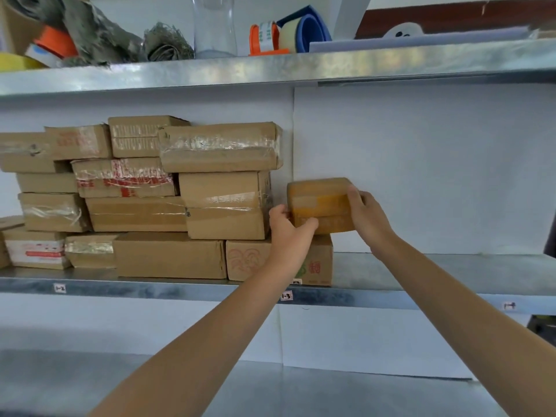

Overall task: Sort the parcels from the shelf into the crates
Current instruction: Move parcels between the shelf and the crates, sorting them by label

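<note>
A small brown parcel wrapped in yellowish tape sits on top of a printed cardboard box at the right end of the pile. My left hand grips its lower left corner, thumb across the front. My right hand clasps its right side. Both arms reach up from the bottom of the view. To the left, several taped cardboard parcels are stacked three or more high on the middle metal shelf. No crate is in view.
The top shelf carries tape rolls, a glass jar, a blue-and-white roll and crumpled packing. A white panel backs the shelf to the right of the pile. A lower shelf lies beneath my arms.
</note>
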The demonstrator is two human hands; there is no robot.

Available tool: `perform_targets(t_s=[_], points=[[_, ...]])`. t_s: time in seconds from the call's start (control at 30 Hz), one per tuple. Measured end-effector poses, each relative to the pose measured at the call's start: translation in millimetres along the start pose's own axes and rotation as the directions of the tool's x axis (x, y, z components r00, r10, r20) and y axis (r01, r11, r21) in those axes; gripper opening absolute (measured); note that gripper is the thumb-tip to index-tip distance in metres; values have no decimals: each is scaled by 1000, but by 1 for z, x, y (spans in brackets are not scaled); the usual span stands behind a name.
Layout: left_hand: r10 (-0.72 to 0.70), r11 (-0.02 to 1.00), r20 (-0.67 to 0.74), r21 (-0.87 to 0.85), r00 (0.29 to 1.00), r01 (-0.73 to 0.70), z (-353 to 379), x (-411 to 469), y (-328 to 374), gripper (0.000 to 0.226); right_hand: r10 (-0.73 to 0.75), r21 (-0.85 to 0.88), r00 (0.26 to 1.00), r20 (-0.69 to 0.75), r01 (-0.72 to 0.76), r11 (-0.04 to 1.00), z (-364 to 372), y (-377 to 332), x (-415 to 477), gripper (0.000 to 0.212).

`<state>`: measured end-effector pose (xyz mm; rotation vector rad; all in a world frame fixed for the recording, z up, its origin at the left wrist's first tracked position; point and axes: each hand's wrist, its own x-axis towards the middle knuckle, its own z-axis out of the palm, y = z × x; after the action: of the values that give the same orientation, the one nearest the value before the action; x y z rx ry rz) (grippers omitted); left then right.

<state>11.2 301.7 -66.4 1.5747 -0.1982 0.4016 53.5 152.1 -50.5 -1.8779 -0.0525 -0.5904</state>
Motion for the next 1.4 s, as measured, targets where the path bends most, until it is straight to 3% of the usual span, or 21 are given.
perform_targets(t_s=[0.17,0.4,0.57,0.8,0.97,1.13,1.2,1.3,1.4], points=[[130,988,-19,-80,991,-131,-17,-36,1,31,-57,123,996,-68,66,990,-16,-4,-54,57],[-36,951,-59,-310,998,16,-52,-101,-11,20,-122,232,991,-49,130,964,-17,8,-149,35],[-40,972,-133,-235,990,8,-83,-135,-32,28,-116,264,993,4,111,958,-4,20,-189,42],[-157,986,-206,-80,966,143,-132,-172,-71,40,-2,131,989,149,-17,991,43,34,-213,42],[-92,987,-284,98,954,124,-171,-187,-76,31,10,39,962,272,-21,999,76,36,-223,56],[-46,990,-424,104,904,99,-201,-209,-88,33,-1,104,922,388,-43,994,105,31,-237,62],[-61,988,-480,96,875,122,-212,-219,-92,32,20,180,911,411,-103,978,118,31,-244,56],[-82,985,-518,87,851,148,-230,-235,-94,51,24,267,892,451,-161,950,138,30,-254,43],[-114,989,-539,21,835,148,-244,-250,-97,42,-15,261,880,475,-125,957,156,31,-262,23]])
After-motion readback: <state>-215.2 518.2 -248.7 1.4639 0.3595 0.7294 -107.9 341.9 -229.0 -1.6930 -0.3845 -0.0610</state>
